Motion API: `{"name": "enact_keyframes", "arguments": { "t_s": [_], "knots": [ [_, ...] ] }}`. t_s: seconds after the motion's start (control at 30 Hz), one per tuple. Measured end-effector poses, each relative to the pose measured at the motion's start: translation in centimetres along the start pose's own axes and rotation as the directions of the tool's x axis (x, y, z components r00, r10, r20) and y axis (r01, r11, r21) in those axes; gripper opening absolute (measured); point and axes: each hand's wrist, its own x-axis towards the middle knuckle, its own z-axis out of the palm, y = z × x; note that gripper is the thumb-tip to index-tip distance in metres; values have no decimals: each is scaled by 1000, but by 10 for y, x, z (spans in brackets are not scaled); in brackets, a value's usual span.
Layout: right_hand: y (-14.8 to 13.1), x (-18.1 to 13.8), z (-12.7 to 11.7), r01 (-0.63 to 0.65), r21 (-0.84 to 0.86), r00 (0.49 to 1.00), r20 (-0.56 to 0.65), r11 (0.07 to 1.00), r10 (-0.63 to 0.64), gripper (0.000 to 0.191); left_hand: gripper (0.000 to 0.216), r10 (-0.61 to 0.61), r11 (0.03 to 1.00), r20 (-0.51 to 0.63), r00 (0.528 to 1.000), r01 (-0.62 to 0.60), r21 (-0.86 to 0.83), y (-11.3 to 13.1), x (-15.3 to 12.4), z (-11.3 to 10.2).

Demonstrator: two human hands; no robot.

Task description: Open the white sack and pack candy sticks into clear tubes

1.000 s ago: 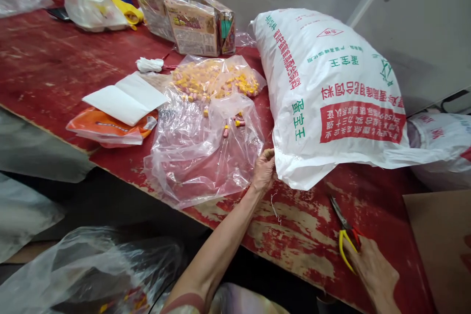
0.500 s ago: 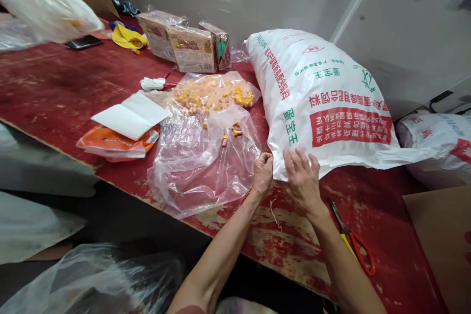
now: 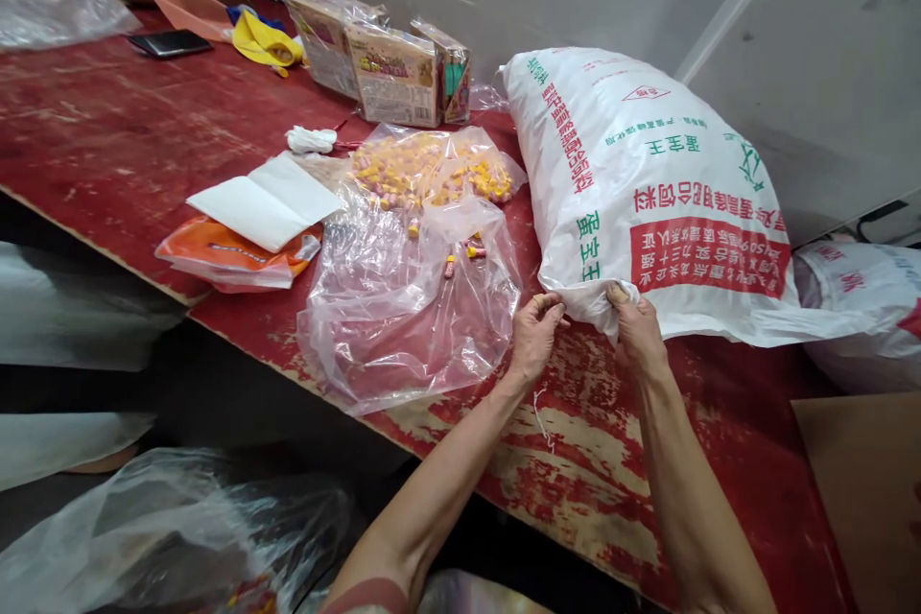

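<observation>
A large white woven sack (image 3: pixel 648 182) with red and green printing lies on its side on the worn red table (image 3: pixel 107 144). My left hand (image 3: pixel 533 338) pinches the sack's near bottom corner. My right hand (image 3: pixel 637 330) grips the same edge a little to the right, bunching the fabric. A thin white string (image 3: pixel 541 413) lies on the table just below my left wrist. Left of my hands sits a crumpled clear plastic bag (image 3: pixel 403 307) with a few small yellow and pink pieces inside.
Behind it a clear bag of yellow and pink pieces (image 3: pixel 432 173), printed boxes (image 3: pixel 392 67), white paper (image 3: pixel 266 201) on an orange bag (image 3: pixel 230 259), a phone (image 3: pixel 167 42). Another white sack (image 3: pixel 863 307) at right, cardboard (image 3: pixel 856 489) beside it. Plastic bags (image 3: pixel 173 528) below the table edge.
My right hand left the scissors on the table and came up to grip the sack's edge beside my left hand. The scissors are now out of sight. The camera shifted slightly.
</observation>
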Motion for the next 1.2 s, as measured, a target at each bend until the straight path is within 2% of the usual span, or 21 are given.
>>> {"name": "enact_keyframes", "arguments": {
  "t_s": [0.17, 0.33, 0.43, 0.53, 0.6, 0.7, 0.83, 0.93, 0.97, 1.07, 1.13, 1.2],
  "knots": [
    [7, -6, -4, 30, -47, 993, 115, 998, -24, 32, 12, 32, 997, -70, 997, -26, 79, -1, 4, 6],
    [13, -8, -7, 130, -141, 972, 213, 981, -99, 33, 12, 147, 927, -101, 984, -101, 361, 7, 10, 7],
    [15, -7, -8, 184, -151, 963, 223, 971, -148, 33, 11, 202, 854, -91, 975, -130, 503, 10, 12, 9],
    [20, -5, -10, 165, -89, 972, 181, 982, -147, 34, 10, 221, 803, -95, 971, -126, 582, 6, 9, 6],
    [25, -3, -11, 144, -33, 979, 147, 989, -138, 35, 9, 172, 832, -128, 977, -74, 551, 0, 4, -1],
    [27, -2, -13, 142, 1, 981, 132, 990, -141, 34, 7, 38, 919, -142, 989, 21, 393, -7, -5, -12],
    [19, -14, -16, 200, -172, 966, 201, 965, -164, 31, 16, 11, 975, -65, 998, 4, 224, -5, -10, -13],
    [13, -31, -16, 391, -361, 899, 349, 847, -266, 24, 19, 20, 988, -16, 1000, -17, 154, 0, -7, -6],
    [13, -36, -16, 488, -405, 854, 407, 773, -325, 22, 19, 12, 993, -16, 1000, -10, 121, 1, -6, -4],
    [20, -47, -16, 743, -476, 668, 578, 471, -469, 27, 19, -36, 999, -36, 999, 37, 21, 1, -3, -2],
    [25, -51, -18, 812, -490, 582, 651, 316, -486, 32, 17, -53, 999, -27, 998, 54, 3, 0, -3, -4],
    [28, -53, -21, 838, -479, 543, 685, 262, -486, 36, 16, -51, 999, -11, 999, 51, 15, 1, -4, -6]
  ]
}}
